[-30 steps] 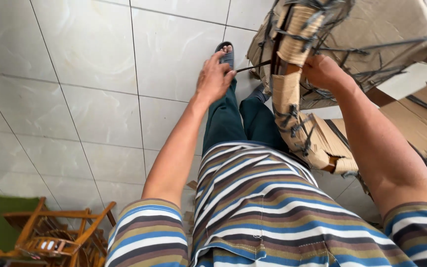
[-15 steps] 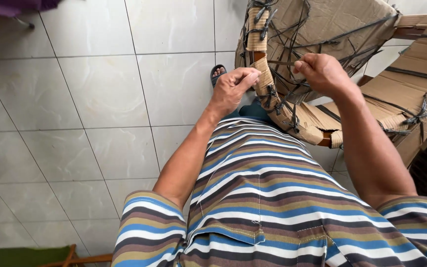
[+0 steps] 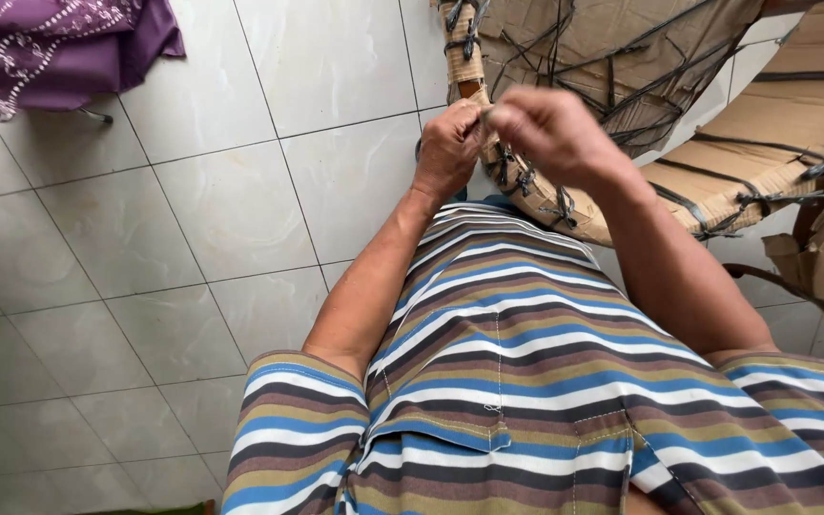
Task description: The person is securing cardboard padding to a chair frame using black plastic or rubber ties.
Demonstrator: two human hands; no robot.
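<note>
- Head view: the left hand (image 3: 448,148) is curled into a closed fist, its grip pinched tight on a dark strap (image 3: 512,170) at the edge of a cardboard-wrapped frame (image 3: 717,153).
- The right hand (image 3: 550,129) sits just beside the left, the fingertips nearly touching; its fingers are folded in, but what they pinch is too small and blurred to tell.
- The cardboard-wrapped frame stands on the tiled floor (image 3: 240,200) directly in front of the person, at the upper right, laced over with many dark straps and knots.
- Both forearms reach forward over a striped shirt (image 3: 526,381) of blue, brown and white bands.
- A purple patterned cloth (image 3: 59,48) lies at the upper left corner, well apart from the hands.
</note>
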